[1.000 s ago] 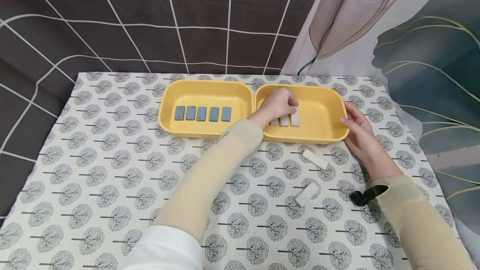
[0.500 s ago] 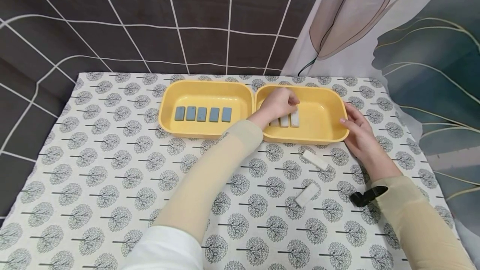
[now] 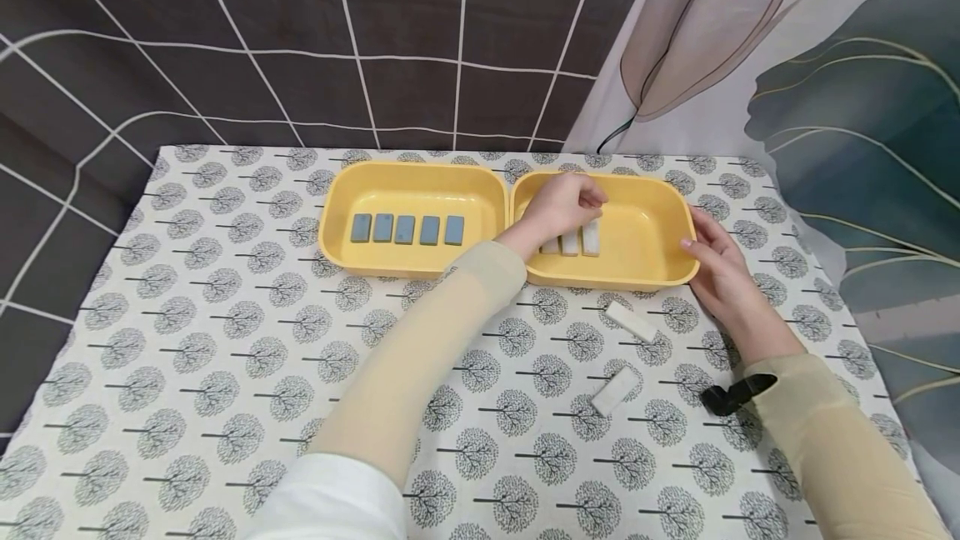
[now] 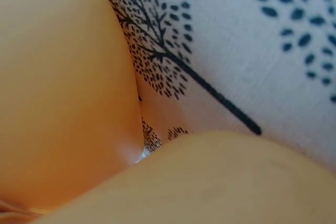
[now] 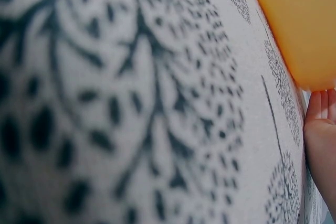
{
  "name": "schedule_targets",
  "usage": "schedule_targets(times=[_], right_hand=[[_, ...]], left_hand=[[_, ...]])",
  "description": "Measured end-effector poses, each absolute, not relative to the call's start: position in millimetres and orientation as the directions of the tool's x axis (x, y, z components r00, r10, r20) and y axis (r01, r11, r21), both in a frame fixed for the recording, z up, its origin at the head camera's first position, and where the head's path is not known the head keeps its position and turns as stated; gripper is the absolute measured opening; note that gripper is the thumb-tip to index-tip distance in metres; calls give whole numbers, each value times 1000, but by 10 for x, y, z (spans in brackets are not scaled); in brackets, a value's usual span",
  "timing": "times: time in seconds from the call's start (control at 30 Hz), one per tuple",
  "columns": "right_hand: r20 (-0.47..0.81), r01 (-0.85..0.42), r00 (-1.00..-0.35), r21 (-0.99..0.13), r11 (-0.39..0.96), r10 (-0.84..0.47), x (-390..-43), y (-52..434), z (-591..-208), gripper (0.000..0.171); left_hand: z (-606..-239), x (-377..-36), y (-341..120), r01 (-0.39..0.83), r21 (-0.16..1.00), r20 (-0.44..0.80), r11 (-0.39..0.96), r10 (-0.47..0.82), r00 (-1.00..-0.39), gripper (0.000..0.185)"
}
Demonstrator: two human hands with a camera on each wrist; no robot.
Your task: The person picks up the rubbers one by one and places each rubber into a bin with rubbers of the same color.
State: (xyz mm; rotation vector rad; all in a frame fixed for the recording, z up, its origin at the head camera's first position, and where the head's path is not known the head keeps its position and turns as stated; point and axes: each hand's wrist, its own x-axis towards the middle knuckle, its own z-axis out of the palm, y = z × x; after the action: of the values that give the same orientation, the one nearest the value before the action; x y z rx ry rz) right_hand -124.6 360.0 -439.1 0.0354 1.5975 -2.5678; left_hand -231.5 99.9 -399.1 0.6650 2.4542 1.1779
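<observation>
Two yellow trays stand side by side at the back of the table. The left tray (image 3: 337, 252) holds a row of several blue tiles (image 3: 405, 229). In the right tray (image 3: 652, 215) three white tiles (image 3: 572, 242) lie in a row. My left hand (image 3: 570, 202) hovers just above them with its fingers curled, and nothing shows in its grip. My right hand (image 3: 712, 265) rests with straight fingers against the right tray's outer rim; its fingertips (image 5: 321, 124) also show beside the tray corner (image 5: 304, 24). The left wrist view is a blur of yellow plastic and cloth.
Two more white tiles lie loose on the tree-patterned cloth (image 3: 225, 340) in front of the right tray, one nearer it (image 3: 630, 320) and one closer to me (image 3: 613, 390). A black strap (image 3: 735, 392) sits at my right wrist. A curtain hangs behind the table.
My left hand has lifted slightly off the rightmost white tile in the tray, which stays in the row. The right hand has not moved.
</observation>
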Motion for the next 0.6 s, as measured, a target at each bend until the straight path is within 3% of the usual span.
schedule_targets(times=[0.3,0.6], right_hand=[[-80,110,-993,-896,-430,-88,-1243,3612,-4403,55],[-67,98,-994,-899,-426,-87,-1252,3618,-4410,54]], left_hand=[[-3992,-2227,1021,261,889,16,376,545,-838,20],[-3965,-2170,1008,230,916,14,330,544,-839,20]])
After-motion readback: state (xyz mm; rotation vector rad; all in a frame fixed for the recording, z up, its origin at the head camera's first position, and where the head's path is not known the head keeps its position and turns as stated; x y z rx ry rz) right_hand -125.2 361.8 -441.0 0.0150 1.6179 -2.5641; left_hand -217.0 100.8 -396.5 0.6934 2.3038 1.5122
